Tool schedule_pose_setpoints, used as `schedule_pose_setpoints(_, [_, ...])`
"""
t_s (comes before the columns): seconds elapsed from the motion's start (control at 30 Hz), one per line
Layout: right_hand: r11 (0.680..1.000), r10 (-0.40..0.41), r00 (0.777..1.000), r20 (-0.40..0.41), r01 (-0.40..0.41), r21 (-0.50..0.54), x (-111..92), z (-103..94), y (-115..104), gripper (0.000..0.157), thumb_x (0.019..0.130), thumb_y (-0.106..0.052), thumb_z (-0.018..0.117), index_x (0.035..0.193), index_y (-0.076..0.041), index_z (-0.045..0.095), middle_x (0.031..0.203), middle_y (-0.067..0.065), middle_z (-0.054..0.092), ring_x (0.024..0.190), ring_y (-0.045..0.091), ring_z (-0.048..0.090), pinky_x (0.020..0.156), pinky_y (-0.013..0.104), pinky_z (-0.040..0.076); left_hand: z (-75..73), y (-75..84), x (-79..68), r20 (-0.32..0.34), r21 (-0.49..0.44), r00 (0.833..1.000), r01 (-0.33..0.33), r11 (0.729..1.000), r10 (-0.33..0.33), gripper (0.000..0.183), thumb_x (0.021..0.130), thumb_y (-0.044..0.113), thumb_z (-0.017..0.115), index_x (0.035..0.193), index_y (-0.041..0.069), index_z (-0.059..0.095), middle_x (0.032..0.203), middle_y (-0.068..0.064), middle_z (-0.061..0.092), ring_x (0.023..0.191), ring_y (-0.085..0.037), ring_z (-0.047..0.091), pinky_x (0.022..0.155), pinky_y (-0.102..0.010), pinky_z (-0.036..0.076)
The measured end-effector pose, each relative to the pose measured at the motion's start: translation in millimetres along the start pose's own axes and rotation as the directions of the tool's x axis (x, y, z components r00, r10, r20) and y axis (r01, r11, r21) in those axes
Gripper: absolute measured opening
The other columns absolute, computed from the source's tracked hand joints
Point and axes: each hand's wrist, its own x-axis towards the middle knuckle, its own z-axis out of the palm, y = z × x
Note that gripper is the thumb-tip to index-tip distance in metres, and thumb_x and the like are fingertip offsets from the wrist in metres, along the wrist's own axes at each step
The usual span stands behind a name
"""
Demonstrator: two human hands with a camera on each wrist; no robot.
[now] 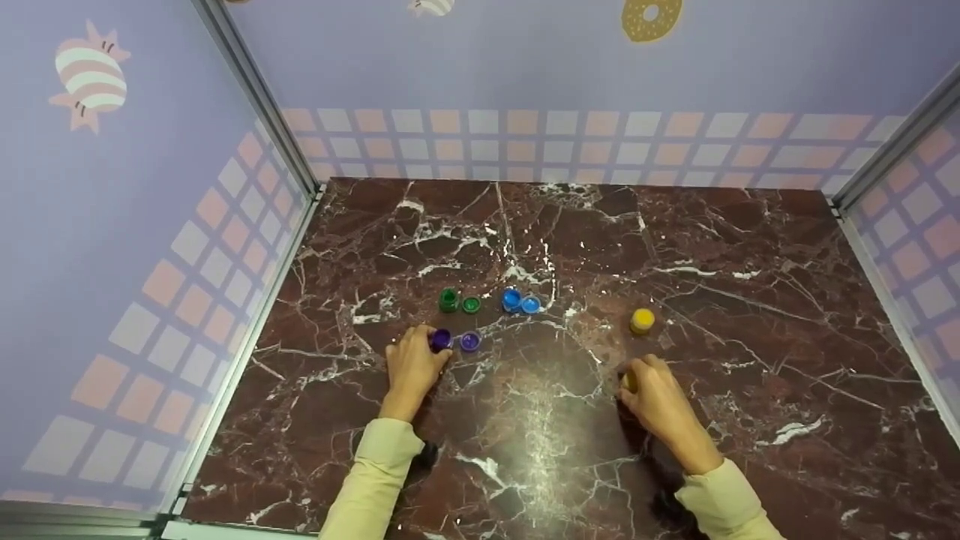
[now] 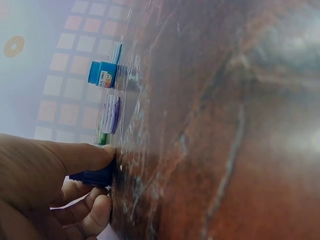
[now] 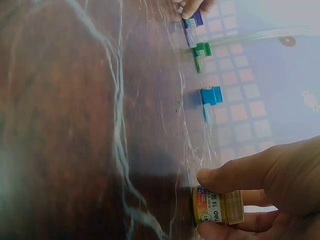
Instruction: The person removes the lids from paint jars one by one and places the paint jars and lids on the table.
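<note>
With thumb and fingers, my left hand [image 1: 412,367] grips a small purple paint jar [image 1: 442,340] that stands uncapped on the marble-patterned table. Right beside that jar lies its purple lid [image 1: 470,342], inner side up. On the right, my right hand [image 1: 661,396] holds an ochre-yellow paint jar [image 3: 212,206] between thumb and fingers. Its gold-coloured cap is on and its printed label shows in the right wrist view. Just beyond this hand stands a yellow paint jar [image 1: 642,321]; whether it is capped I cannot tell.
Behind the purple jar stand an uncapped green paint jar [image 1: 448,300] with its lid [image 1: 471,304] and an uncapped blue paint jar [image 1: 511,300] with its lid [image 1: 531,304]. Lavender panels with a checkered print [image 1: 525,142] enclose the table [image 1: 540,435] at the back and sides.
</note>
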Motion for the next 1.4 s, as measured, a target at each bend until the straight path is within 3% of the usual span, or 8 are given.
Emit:
schedule_pose_setpoints(0.53, [0.998, -0.058, 0.997, 0.042, 0.056, 0.032, 0.2, 17.7, -25.5, 0.032, 0.07, 0.008, 0.087, 0.096, 0.004, 0.068, 0.09, 0.011, 0.057, 0.084, 0.035, 0.059, 0.073, 0.048, 0.054, 1.2, -0.1, -0.6, 0.011, 0.006, 1.0, 0.001, 1.0, -0.001, 0.046, 0.085, 0.028, 0.086, 0.121, 0.003, 0.069, 0.12, -0.016, 0.069, 0.111, -0.036, 0.066, 0.092, -0.052, 0.039])
schedule_pose_setpoints(0.77, [0.996, -0.084, 0.995, 0.053, 0.083, 0.016, 2.4, 23.5, -34.6, 0.031, 0.069, 0.006, 0.088, 0.092, 0.002, 0.067, 0.087, 0.01, 0.056, 0.082, 0.035, 0.058, 0.073, 0.051, 0.051, -0.2, 0.1, -3.2, 0.009, -0.016, 1.0, -0.005, 1.0, 0.005, 0.049, 0.085, 0.026, 0.086, 0.123, 0.001, 0.069, 0.122, -0.018, 0.068, 0.114, -0.037, 0.064, 0.094, -0.053, 0.039])
schedule_pose_setpoints(1.03, [0.994, -0.097, 0.992, 0.083, 0.092, 0.053, 5.1, 28.2, -43.0, 0.03, 0.072, 0.005, 0.086, 0.096, 0.003, 0.068, 0.089, 0.01, 0.055, 0.079, 0.03, 0.057, 0.071, 0.049, 0.053, -7.1, 5.9, -16.4, 0.012, -0.069, 0.999, 0.043, 0.997, -0.042, 0.062, 0.083, 0.025, 0.087, 0.132, -0.003, 0.061, 0.126, -0.024, 0.063, 0.118, -0.044, 0.06, 0.103, -0.058, 0.04])
schedule_pose_setpoints(1.4, [0.991, -0.104, 0.99, 0.098, 0.095, 0.092, 4.5, 33.4, -50.6, 0.034, 0.073, 0.005, 0.086, 0.101, 0.004, 0.067, 0.098, 0.015, 0.06, 0.09, 0.035, 0.061, 0.078, 0.051, 0.056, -21.7, 20.4, -40.0, 0.102, -0.053, 0.989, 0.109, 0.993, -0.103, 0.065, 0.086, 0.028, 0.085, 0.132, -0.008, 0.057, 0.122, -0.026, 0.059, 0.111, -0.045, 0.063, 0.098, -0.06, 0.046])
